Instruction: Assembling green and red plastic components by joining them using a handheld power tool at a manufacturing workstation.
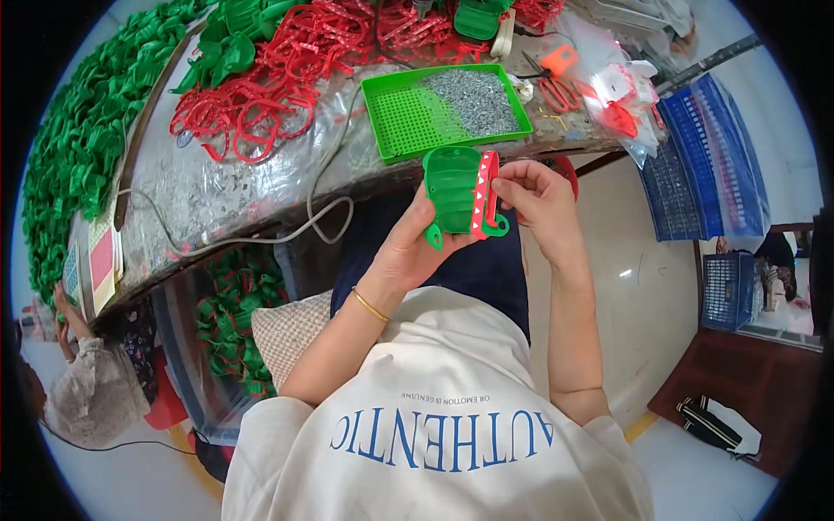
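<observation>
My left hand [405, 241] grips a green plastic cup-shaped part [453, 187] from below and the left, with a small leaf-like tab near my thumb. A red plastic band [483, 195] with white triangles runs along the right side of the part. Beside the band, my right hand [546, 204] is closed, thumb and fingertips pinched at its outer edge. Anything smaller between those fingertips is hidden. Just beyond the part, a bright green tray [382, 143] holds a heap of tiny silvery metal pieces [473, 100].
Red bands [248, 113] and green parts [74, 148] pile up on the table. A cable [321, 174] loops over its near edge. Orange-handled scissors [559, 91] lie right of the tray. Blue crates [708, 161] stand at right; a bin of parts [239, 313] sits under the table. Another person [95, 391] works at left.
</observation>
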Action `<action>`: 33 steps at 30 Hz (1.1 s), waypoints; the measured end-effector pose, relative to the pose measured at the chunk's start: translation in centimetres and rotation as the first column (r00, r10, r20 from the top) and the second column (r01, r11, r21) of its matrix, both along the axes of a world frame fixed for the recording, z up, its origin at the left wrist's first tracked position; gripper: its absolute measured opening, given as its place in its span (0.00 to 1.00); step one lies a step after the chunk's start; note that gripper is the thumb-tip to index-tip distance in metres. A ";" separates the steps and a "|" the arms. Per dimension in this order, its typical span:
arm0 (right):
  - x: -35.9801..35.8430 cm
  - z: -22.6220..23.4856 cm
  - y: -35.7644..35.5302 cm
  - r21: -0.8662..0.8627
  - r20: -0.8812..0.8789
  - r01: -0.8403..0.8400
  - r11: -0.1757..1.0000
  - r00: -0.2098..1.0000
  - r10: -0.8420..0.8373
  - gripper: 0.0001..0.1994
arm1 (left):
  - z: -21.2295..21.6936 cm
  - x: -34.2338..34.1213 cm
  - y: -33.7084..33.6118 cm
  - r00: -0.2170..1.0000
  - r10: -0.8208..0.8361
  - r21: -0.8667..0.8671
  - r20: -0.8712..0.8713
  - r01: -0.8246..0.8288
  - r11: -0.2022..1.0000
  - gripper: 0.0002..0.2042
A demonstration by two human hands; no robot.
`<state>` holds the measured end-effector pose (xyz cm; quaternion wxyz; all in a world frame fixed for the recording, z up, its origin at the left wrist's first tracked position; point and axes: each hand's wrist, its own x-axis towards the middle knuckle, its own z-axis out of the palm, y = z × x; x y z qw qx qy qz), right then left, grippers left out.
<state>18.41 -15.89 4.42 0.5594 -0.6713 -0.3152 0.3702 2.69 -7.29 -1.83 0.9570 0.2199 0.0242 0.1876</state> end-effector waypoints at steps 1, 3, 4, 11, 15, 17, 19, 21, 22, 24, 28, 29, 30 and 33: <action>-0.1 0.1 0.1 -0.002 0.021 0.011 1.000 1.000 -0.011 0.07 | 0.1 0.0 0.0 1.000 0.000 0.020 -0.005 0.000 1.000 0.37; -0.2 0.4 0.3 -0.006 0.041 0.023 1.000 0.999 -0.022 0.07 | -0.2 0.0 0.1 1.000 0.006 0.024 -0.019 -0.006 1.000 0.38; -0.3 0.5 0.4 -0.012 0.036 0.028 1.000 0.999 -0.028 0.06 | -0.2 0.0 0.2 0.999 0.014 0.032 -0.032 -0.013 0.999 0.39; 0.1 -0.7 0.7 -0.061 0.179 0.039 0.997 0.983 -0.028 0.06 | 0.4 -0.1 0.4 0.996 0.039 0.086 -0.074 -0.033 0.996 0.39; -0.3 -0.6 1.0 -0.063 0.188 0.045 0.997 0.982 -0.032 0.05 | 0.9 -0.2 0.4 0.994 0.072 0.120 -0.077 -0.063 0.991 0.41; -0.4 -0.7 1.0 -0.089 0.232 0.062 0.994 0.972 -0.040 0.05 | 0.9 -0.1 0.3 0.993 0.077 0.128 -0.086 -0.066 0.990 0.42; -1.0 -0.6 1.0 -0.083 0.324 0.086 0.993 0.944 -0.055 0.06 | 0.5 0.1 0.2 0.989 0.106 0.132 -0.102 -0.093 0.987 0.43; -1.3 -0.4 1.1 -0.074 0.414 0.108 0.991 0.908 -0.068 0.08 | 0.7 0.2 0.1 0.986 0.112 0.140 -0.120 -0.095 0.986 0.43; -1.4 -0.4 1.1 -0.087 0.451 0.121 0.989 0.890 -0.069 0.08 | 0.8 0.2 0.1 0.984 0.115 0.150 -0.134 -0.095 0.984 0.43; -1.6 -0.4 1.1 -0.100 0.486 0.130 0.986 0.872 -0.066 0.08 | 0.6 0.0 0.1 0.982 0.118 0.160 -0.146 -0.095 0.983 0.44; -1.8 -0.4 1.1 -0.113 0.477 0.135 0.984 0.877 -0.065 0.06 | 0.4 0.0 0.1 0.975 0.148 0.228 -0.167 -0.108 0.968 0.44; -1.9 -0.4 1.1 -0.122 0.475 0.135 0.983 0.878 -0.062 0.05 | 0.3 0.0 0.1 0.974 0.149 0.226 -0.168 -0.109 0.968 0.44; -1.9 -0.4 1.1 -0.124 0.474 0.134 0.983 0.878 -0.060 0.05 | 0.2 0.0 0.1 0.970 0.162 0.262 -0.183 -0.111 0.959 0.43; -2.0 -0.7 1.1 -0.124 0.471 0.136 0.983 0.880 -0.062 0.05 | 0.5 -0.1 0.3 0.957 0.190 0.339 -0.218 -0.108 0.934 0.44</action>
